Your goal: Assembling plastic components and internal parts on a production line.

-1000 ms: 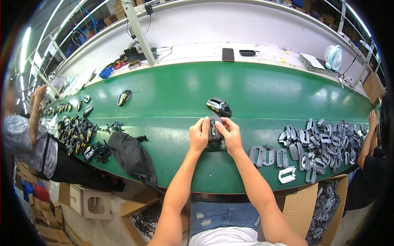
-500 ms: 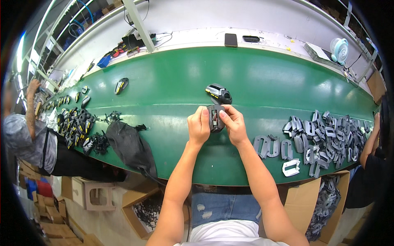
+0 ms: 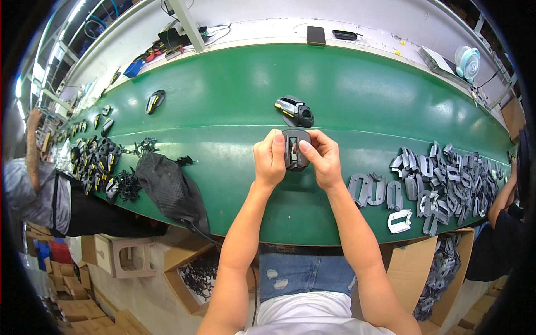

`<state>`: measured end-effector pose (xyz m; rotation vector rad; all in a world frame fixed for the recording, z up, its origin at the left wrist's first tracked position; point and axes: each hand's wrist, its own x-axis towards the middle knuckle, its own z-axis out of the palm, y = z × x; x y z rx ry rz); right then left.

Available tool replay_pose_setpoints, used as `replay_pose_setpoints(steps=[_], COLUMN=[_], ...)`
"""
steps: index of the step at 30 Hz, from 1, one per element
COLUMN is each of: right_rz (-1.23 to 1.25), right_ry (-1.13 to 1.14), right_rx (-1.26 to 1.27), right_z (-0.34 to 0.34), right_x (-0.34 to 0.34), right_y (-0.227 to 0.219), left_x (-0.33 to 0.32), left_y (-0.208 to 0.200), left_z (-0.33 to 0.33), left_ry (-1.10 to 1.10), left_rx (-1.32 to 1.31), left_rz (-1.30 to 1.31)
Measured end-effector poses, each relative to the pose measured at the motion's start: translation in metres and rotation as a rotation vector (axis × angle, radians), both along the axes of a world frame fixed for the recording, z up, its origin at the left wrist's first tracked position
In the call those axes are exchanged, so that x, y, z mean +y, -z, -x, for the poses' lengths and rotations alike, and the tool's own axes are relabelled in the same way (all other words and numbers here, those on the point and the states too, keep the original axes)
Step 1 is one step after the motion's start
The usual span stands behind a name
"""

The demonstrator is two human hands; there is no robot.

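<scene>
Over the green table, I hold a black rounded plastic housing (image 3: pixel 291 162) with a long slot down its middle. My left hand (image 3: pixel 269 159) grips its left side, thumb along the edge. My right hand (image 3: pixel 325 160) closes on the right side, its thumb pressed on the face beside the slot. The fingers beneath are partly hidden. Just beyond my hands lies a black, grey and yellow assembled device (image 3: pixel 296 111), not touched by either hand.
Grey U-shaped plastic parts (image 3: pixel 446 178) lie heaped at right. At left are a black mesh bag (image 3: pixel 170 187) and a pile of black-and-yellow devices (image 3: pixel 95 162). Boxes of parts stand below the green table (image 3: pixel 245 84). A person (image 3: pixel 39 190) works at left, another (image 3: pixel 497 223) at right.
The whole view has shifted, so the table sits slightly higher in the picture. Both hands still hold the black housing, which now shows its slotted face more upright.
</scene>
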<state>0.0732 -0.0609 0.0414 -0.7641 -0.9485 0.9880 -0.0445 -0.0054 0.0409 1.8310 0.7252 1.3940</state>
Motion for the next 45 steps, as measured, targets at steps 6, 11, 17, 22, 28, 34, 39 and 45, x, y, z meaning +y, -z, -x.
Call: replay_pose_setpoints(steps=[6,11,17,22,28,34,39,45], right_rz=[-0.004,-0.016,0.066,0.120,0.132,0.185,0.200,0.166], right_ry=[0.101,0.275,0.098,-0.005,-0.073,-0.044,-0.011,-0.034], right_rx=[-0.119,-0.187,-0.112,-0.060,-0.026,-0.035,-0.028,-0.039], right_z=[0.002,0.004,-0.011,-0.018,-0.020,-0.023,-0.020,-0.021], right_x=[-0.001,0.001,0.002,0.000,0.001,0.001,0.002,0.000], right_y=[-0.001,-0.002,-0.005,-0.007,-0.004,-0.001,-0.006,-0.007], left_x=[0.000,0.004,0.009,0.010,0.010,0.009,0.015,0.017], left_y=[0.002,-0.001,-0.001,-0.006,-0.007,-0.003,0.005,0.006], left_z=[0.000,0.002,0.006,0.011,0.014,0.007,0.008,0.006], left_ry=[0.042,-0.017,0.044,0.084,0.110,0.078,0.104,0.167], left_rx=[-0.016,0.176,0.267,0.297,0.318,0.322,0.293,0.191], left_rz=[0.012,-0.222,-0.184,-0.174,-0.178,-0.228,-0.121,-0.002])
